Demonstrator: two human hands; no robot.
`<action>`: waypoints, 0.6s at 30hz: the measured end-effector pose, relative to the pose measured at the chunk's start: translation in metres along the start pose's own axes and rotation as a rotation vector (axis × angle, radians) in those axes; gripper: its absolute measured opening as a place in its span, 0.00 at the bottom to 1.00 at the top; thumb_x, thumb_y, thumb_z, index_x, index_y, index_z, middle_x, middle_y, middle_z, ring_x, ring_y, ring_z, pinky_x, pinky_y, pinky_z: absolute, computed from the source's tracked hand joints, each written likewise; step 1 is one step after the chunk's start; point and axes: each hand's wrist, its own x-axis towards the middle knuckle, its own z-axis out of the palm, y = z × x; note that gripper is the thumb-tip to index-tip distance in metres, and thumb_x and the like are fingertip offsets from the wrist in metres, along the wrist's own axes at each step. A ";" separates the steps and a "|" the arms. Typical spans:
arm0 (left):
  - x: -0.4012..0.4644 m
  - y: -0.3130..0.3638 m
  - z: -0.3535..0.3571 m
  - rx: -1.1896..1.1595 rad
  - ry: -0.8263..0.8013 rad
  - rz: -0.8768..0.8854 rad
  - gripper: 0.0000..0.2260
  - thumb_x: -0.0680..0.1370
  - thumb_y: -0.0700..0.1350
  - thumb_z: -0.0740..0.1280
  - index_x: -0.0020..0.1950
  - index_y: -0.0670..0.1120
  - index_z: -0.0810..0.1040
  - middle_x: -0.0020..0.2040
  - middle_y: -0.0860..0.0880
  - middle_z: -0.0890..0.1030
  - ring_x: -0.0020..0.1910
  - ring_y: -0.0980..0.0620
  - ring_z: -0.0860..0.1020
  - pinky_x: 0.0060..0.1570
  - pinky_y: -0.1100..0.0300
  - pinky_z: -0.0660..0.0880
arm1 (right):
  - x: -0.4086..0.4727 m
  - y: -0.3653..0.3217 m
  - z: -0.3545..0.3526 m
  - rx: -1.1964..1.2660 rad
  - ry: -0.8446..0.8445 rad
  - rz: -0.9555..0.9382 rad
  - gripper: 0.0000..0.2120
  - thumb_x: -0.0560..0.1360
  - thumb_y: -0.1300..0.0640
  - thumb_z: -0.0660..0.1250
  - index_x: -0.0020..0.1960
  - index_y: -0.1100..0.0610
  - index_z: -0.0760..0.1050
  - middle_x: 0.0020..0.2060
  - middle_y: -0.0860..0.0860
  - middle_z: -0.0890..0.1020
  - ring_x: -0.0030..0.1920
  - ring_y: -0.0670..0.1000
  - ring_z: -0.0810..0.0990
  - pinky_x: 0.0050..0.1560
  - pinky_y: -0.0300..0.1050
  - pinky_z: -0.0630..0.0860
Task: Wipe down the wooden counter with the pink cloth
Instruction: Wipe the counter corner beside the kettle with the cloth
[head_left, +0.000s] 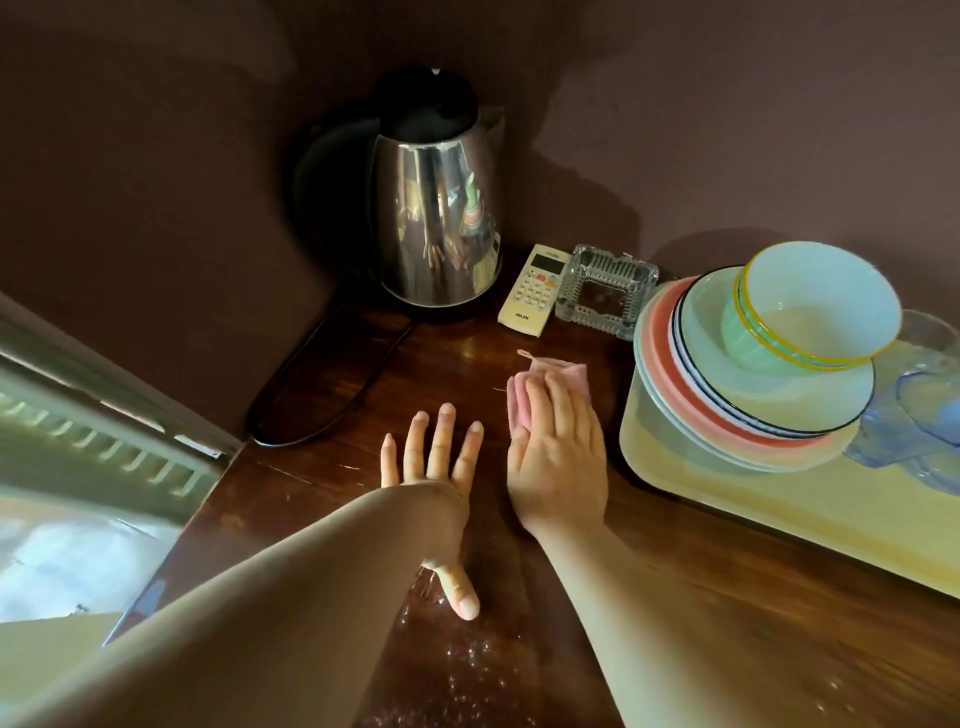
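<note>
A small pink cloth (566, 376) lies folded on the dark wooden counter (457, 364), just in front of the remote. My right hand (558, 452) presses flat on top of the cloth with straight fingers and covers most of it. My left hand (436, 457) rests flat on the bare wood to the left of the cloth, fingers spread and thumb pointing back toward me. White crumbs or droplets speckle the counter near my forearms at the front.
A steel electric kettle (439, 218) stands in the back corner with its black cord (322, 384) looping left. A white remote (532, 288) and glass ashtray (605, 291) sit behind the cloth. Stacked plates and bowls (753, 395) rest on a yellow tray (831, 525) at right.
</note>
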 end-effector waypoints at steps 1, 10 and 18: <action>0.002 -0.001 0.002 -0.001 0.011 -0.005 0.76 0.55 0.66 0.81 0.63 0.50 0.14 0.56 0.44 0.10 0.68 0.38 0.19 0.69 0.36 0.29 | 0.007 0.002 0.001 -0.016 -0.017 -0.001 0.26 0.80 0.53 0.59 0.78 0.54 0.62 0.77 0.53 0.64 0.78 0.56 0.60 0.77 0.54 0.59; 0.005 0.000 0.002 -0.019 -0.009 -0.002 0.77 0.51 0.68 0.81 0.55 0.50 0.10 0.53 0.44 0.07 0.59 0.39 0.15 0.64 0.37 0.25 | 0.004 -0.001 0.000 0.012 -0.161 -0.272 0.25 0.83 0.52 0.53 0.80 0.51 0.58 0.80 0.50 0.59 0.80 0.51 0.51 0.79 0.52 0.52; 0.009 -0.003 0.013 -0.054 0.095 0.033 0.74 0.59 0.63 0.82 0.55 0.51 0.10 0.54 0.45 0.08 0.57 0.41 0.13 0.63 0.38 0.24 | 0.059 -0.003 0.001 0.014 -0.293 -0.481 0.27 0.84 0.55 0.53 0.82 0.51 0.52 0.81 0.48 0.53 0.80 0.47 0.44 0.80 0.48 0.47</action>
